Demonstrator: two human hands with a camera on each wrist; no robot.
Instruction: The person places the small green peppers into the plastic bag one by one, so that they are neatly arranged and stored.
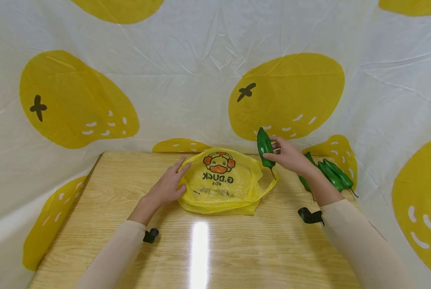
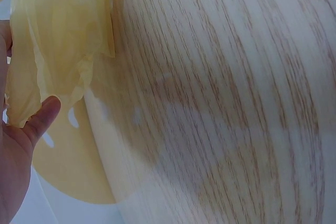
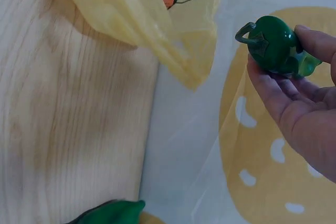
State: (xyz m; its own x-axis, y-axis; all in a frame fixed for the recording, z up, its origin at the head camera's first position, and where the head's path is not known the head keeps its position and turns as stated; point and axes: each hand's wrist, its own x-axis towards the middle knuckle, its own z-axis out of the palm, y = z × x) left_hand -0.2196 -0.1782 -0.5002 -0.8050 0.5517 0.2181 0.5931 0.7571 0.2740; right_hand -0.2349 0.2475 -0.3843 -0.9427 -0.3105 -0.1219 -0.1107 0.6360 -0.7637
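My right hand [image 1: 290, 155] holds a glossy green pepper [image 1: 264, 145] between thumb and fingers, raised beside the right rim of a yellow plastic bag [image 1: 246, 186]. The pepper's tip points up and its stem hangs down over a bag handle. The bag lies with its mouth spread toward me, a duck print showing through it. My left hand [image 1: 166, 185] is at the bag's left edge, fingers extended and spread. In the left wrist view, its thumb [image 2: 44, 117] lies straight against the bag's edge, while the other fingers are mostly hidden.
Several more green peppers [image 1: 334, 175] lie on the wooden table [image 1: 129, 176] at the right, partly behind my right forearm. A white curtain [image 1: 179, 96] printed with large yellow fruit hangs along the back and sides. Small black wrist-camera mounts [image 1: 310, 216] stick out near my sleeves.
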